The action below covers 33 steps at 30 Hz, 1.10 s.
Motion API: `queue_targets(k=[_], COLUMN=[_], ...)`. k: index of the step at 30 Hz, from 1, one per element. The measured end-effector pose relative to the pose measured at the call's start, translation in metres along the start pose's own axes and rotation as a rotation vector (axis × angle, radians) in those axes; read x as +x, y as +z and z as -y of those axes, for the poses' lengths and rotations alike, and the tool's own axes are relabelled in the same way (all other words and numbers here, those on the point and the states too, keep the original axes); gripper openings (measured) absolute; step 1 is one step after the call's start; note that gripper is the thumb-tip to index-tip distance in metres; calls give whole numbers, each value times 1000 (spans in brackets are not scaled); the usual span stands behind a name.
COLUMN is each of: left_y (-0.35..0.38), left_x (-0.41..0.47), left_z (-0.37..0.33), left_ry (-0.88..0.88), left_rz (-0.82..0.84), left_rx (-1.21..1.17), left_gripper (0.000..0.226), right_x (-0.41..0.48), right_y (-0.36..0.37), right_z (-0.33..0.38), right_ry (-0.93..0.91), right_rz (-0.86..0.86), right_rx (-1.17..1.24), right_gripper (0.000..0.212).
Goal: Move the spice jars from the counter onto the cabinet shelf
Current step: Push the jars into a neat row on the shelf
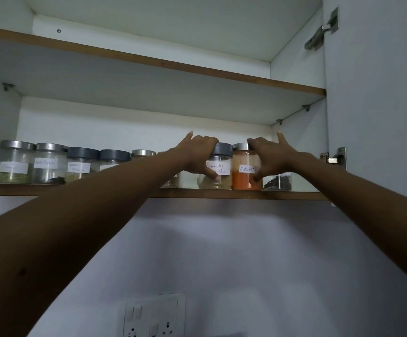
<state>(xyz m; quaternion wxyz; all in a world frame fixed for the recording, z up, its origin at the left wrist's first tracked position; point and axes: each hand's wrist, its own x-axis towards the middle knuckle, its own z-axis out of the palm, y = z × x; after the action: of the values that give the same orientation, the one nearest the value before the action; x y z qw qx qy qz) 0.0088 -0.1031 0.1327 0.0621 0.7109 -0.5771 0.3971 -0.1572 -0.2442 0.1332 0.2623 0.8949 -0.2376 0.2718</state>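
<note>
Both arms were stretched up into the open wall cabinet; the left hand [198,154] was wrapped around the coriander powder jar [218,167], fingers over its dark grey lid and the thumb pressed across the front glass just under the handwritten label; the right hand [269,158] gripped the red chilli jar [245,170] the same way, fingers curled on the steel lid, thumb down against the orange powder, with one finger pointing up toward the back wall. The two jars stood upright and touching, side by side, on the lower shelf [221,194] near its front edge; just to the right of the chilli jar, partly behind the right hand, sat a jar of dark contents [279,182] whose lid I could not see. Farther left along the same shelf ran a row of labelled glass jars: a steel-lidded jar [15,161] with greenish contents at the far end; next to it a second steel-lidded jar [49,164]; then two grey-lidded jars [82,165] close together; then another steel lid mostly hidden behind the left forearm. The upper shelf [173,65] hung above with its brown edge showing; the cabinet door [380,93] stood open on the right with its hinges [321,30] in sight; a switch and socket plate [152,317] sat on the wall below.
</note>
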Motion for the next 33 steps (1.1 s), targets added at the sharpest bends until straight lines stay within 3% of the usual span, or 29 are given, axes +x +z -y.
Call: queue_targets(k=[11,33], left_y=[2,48], left_x=[4,31], left_z=[8,48], left_ry=[-10,-89], left_rz=[36,86], left_rx=[-22,80], left_gripper=[96,88], right_x=[8,61], right_y=[15,52], right_z=[8,40], right_ry=[-26,-18], right_rz=[-91,-127], right_rx=[-88,-118], right_gripper=[98,102])
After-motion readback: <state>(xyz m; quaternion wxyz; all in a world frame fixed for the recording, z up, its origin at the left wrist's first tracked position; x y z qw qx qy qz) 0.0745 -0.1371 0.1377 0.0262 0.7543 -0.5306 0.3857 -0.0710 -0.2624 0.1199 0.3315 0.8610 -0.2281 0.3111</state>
